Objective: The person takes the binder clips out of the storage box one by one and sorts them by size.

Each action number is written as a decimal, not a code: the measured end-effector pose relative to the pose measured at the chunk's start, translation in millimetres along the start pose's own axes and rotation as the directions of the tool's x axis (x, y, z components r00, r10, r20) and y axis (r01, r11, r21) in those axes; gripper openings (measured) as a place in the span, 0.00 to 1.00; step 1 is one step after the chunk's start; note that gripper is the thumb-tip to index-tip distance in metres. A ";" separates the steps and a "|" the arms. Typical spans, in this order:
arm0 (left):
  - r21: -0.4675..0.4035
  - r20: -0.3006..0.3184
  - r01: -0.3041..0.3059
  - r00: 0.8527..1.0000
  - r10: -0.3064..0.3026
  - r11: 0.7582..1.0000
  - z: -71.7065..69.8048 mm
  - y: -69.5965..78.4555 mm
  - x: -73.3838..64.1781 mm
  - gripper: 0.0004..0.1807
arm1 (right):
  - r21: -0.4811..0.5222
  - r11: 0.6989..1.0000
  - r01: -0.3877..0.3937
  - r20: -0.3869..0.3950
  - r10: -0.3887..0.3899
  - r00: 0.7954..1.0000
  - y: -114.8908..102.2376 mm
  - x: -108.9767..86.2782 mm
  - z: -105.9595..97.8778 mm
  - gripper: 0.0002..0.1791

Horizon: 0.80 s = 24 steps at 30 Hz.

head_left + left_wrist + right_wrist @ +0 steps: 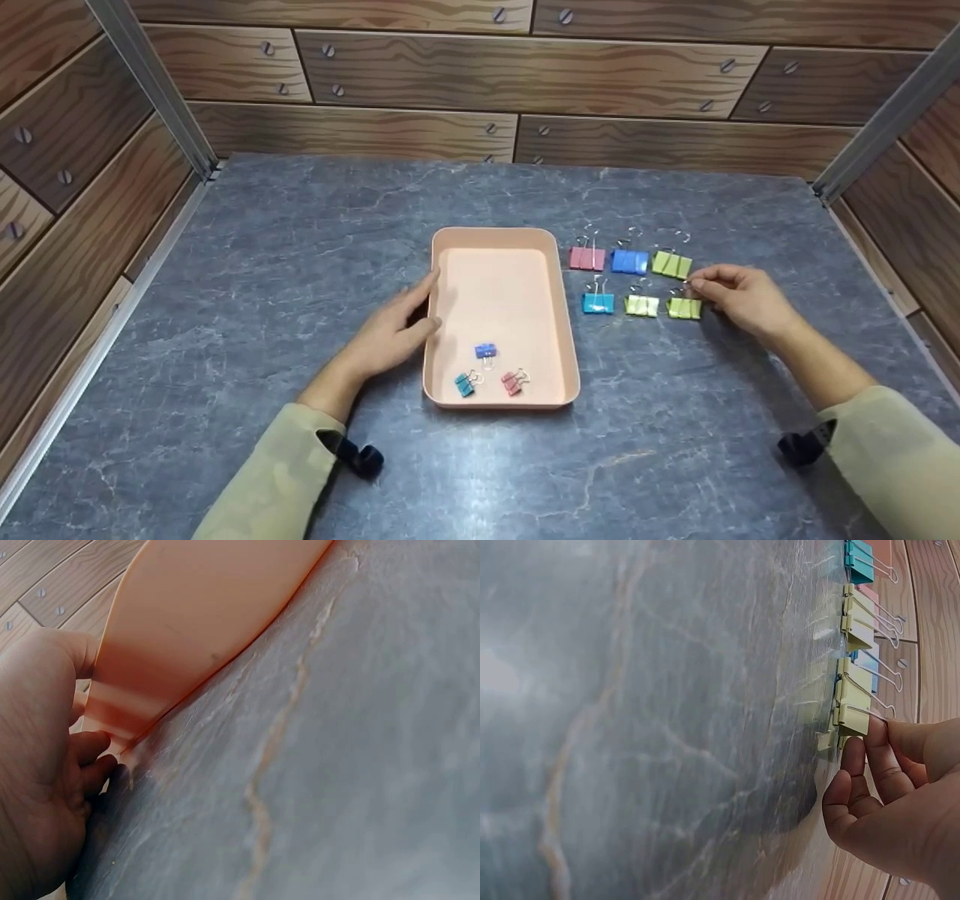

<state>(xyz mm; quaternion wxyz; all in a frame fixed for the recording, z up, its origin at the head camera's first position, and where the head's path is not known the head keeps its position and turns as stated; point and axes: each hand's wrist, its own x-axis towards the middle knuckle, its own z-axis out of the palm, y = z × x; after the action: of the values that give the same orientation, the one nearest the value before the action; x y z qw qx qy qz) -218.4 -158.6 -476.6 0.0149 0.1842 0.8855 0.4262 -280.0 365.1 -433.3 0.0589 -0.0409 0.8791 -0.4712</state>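
Note:
A peach tray (501, 300) lies lengthwise in the middle of the table. At its left side my left hand (394, 334) holds the wall, thumb over the rim and fingers against the outside (45, 735). Three small binder clips lie near the tray's front end: blue (485, 350), teal (465, 385) and pink (512, 384). My right hand (746, 300) pinches a wire handle of the yellow-green binder clip (684, 308) at the front right, between thumb and index finger. That clip (853, 697) stands on the table, its handles pointing away from the body.
Right of the tray stand two rows of larger binder clips. The back row has pink (586, 259), blue (629, 262) and green (671, 265) ones; in front are teal (598, 303) and pale yellow (641, 306). Wood-patterned panels (450, 71) and metal posts (154, 86) bound the table.

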 end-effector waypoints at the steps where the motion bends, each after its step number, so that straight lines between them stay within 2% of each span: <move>1: 0.001 0.002 0.006 1.000 -0.006 1.000 0.0 0.1 -0.3 0.41 | -0.001 1.000 -0.002 -0.001 0.002 1.000 0.1 0.0 -0.1 0.18; 15: -0.014 -0.008 0.002 1.000 -0.002 1.000 2.4 1.0 1.0 0.41 | -0.019 1.000 -0.001 -0.031 0.000 1.000 -2.1 -4.6 -7.4 0.23; 20: -0.018 -0.008 0.017 1.000 -0.018 1.000 3.0 0.4 0.6 0.41 | -0.054 0.998 0.045 -0.097 -0.050 0.994 -10.9 -8.4 -13.0 0.22; 24: -0.006 -0.007 0.017 1.000 -0.017 1.000 1.5 0.7 1.1 0.40 | -0.072 0.991 0.115 -0.146 -0.124 0.982 -27.7 -12.5 -13.9 0.21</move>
<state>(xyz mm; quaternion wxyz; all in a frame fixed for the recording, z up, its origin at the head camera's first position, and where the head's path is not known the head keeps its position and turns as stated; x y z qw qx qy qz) -218.9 -156.6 -476.9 0.0162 0.1750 0.8859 0.4293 -269.2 362.8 -401.8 -0.0371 -0.0600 0.8915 -0.4474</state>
